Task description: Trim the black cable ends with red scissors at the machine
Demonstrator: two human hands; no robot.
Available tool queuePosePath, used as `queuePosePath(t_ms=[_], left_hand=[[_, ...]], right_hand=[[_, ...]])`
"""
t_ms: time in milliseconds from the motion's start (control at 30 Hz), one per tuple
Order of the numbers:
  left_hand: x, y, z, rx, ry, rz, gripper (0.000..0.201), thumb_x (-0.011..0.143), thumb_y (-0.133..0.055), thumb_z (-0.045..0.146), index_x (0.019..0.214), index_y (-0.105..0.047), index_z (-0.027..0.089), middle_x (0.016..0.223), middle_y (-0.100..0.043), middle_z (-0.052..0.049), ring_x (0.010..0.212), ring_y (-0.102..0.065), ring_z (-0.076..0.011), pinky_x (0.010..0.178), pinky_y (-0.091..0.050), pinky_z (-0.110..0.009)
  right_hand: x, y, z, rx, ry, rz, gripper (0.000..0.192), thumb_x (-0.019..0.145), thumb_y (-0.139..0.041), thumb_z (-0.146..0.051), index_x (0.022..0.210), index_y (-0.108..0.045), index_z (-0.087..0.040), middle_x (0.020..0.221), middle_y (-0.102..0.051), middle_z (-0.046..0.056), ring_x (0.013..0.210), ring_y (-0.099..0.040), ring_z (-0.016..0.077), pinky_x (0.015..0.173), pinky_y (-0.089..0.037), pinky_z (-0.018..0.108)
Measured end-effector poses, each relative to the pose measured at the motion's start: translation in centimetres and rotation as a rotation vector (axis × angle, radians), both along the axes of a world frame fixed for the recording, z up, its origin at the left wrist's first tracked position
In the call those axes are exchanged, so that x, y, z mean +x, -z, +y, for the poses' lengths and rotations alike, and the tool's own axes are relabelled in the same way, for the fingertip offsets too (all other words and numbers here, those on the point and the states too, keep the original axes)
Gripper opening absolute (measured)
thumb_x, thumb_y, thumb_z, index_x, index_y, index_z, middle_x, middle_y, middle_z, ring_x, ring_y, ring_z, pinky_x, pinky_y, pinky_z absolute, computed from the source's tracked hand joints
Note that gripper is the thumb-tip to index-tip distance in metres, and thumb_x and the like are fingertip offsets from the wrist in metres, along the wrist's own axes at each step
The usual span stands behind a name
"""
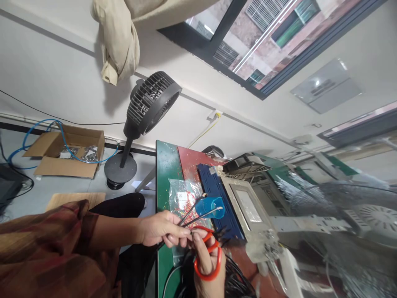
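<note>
My left hand (163, 227) is closed, thumb and fingers pinching thin black cables (189, 213). Two cable ends stick out past it towards the blue cup (203, 205), one crossing in front of the cup. My right hand (209, 263) is wrapped round red-handled scissors (208, 275), its thumb by a red loop and the dark blades pointing away from me. Its thumb and finger tips meet the left fingertips at the cable. What exactly they pinch there is too small to tell. Below lies a bundle of black cable (237, 279), partly hidden by the right hand.
A clear plastic bag (173, 190) and many small coloured scraps lie on the green table (164, 159). Beside the cup are a blue tray (211, 178) and a beige machine (231, 186). A black fan (151, 103) and an open cardboard box (70, 165) stand on the floor.
</note>
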State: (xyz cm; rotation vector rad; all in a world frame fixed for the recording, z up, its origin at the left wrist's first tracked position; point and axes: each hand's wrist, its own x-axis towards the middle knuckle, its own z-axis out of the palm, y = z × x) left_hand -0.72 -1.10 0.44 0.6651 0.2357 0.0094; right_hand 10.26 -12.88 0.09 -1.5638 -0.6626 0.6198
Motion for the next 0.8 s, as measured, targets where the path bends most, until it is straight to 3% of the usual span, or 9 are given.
queuePosePath(t_ms=[167, 267, 467, 633, 733, 800], left_hand=[[0.3, -1.0, -0.1, 0.011, 0.035, 0.073, 0.028, 0.062, -0.070, 0.033, 0.062, -0.055, 0.009, 0.055, -0.051, 0.000, 0.037, -0.024, 0.0020, 0.043, -0.004, -0.021], [0.5, -1.2, -0.1, 0.004, 0.000, 0.110, 0.027, 0.059, -0.072, 0.031, 0.064, -0.056, 0.010, 0.053, -0.050, 0.001, 0.038, -0.024, 0.0020, 0.043, -0.004, -0.020], [0.4, -0.6, -0.1, 0.078, -0.136, 0.119, 0.029, 0.063, -0.069, 0.035, 0.071, -0.056, 0.011, 0.054, -0.051, 0.002, 0.038, -0.025, 0.0015, 0.042, -0.005, -0.020], [0.4, -0.3, -0.2, 0.166, -0.161, 0.111, 0.027, 0.064, -0.068, 0.034, 0.072, -0.058, 0.010, 0.055, -0.052, 0.002, 0.038, -0.026, 0.0004, 0.041, -0.008, -0.021], [0.3, -0.3, -0.3, 0.212, -0.161, 0.111, 0.023, 0.065, -0.067, 0.032, 0.071, -0.058, 0.011, 0.055, -0.052, 0.001, 0.039, -0.027, -0.0005, 0.042, -0.010, -0.022], [0.2, -0.3, -0.3, 0.225, -0.146, 0.093, 0.021, 0.067, -0.065, 0.031, 0.070, -0.059, 0.011, 0.054, -0.052, 0.001, 0.040, -0.027, -0.0009, 0.043, -0.009, -0.023]], right_hand=[[-0.5, 0.2, 0.3, 0.156, 0.003, 0.184, 0.023, 0.072, -0.065, -0.036, 0.063, -0.054, -0.017, 0.053, -0.048, -0.004, 0.046, -0.043, 0.0088, 0.046, -0.037, 0.021], [-0.2, 0.1, 0.3, 0.130, -0.002, 0.215, 0.025, 0.074, -0.063, -0.040, 0.067, -0.055, -0.018, 0.052, -0.046, -0.005, 0.045, -0.043, 0.0092, 0.045, -0.037, 0.022], [0.2, -0.4, -0.2, -0.087, 0.094, -0.242, 0.035, 0.067, -0.069, -0.042, 0.087, -0.066, -0.014, 0.081, -0.066, 0.007, 0.073, -0.059, 0.0199, 0.066, -0.046, 0.029], [-0.1, -1.4, -0.3, -0.022, 0.051, -0.595, 0.018, 0.073, -0.065, -0.033, 0.082, -0.068, -0.017, 0.078, -0.067, 0.008, 0.071, -0.061, 0.0206, 0.069, -0.046, 0.030], [-0.1, -1.5, -0.4, -0.027, -0.012, -0.656, 0.014, 0.075, -0.062, -0.032, 0.076, -0.067, -0.019, 0.073, -0.065, 0.006, 0.066, -0.059, 0.0194, 0.063, -0.045, 0.029], [0.0, -1.3, -0.4, -0.067, 0.010, -0.564, 0.016, 0.074, -0.063, -0.034, 0.074, -0.065, -0.019, 0.070, -0.063, 0.005, 0.063, -0.057, 0.0181, 0.061, -0.044, 0.028]])
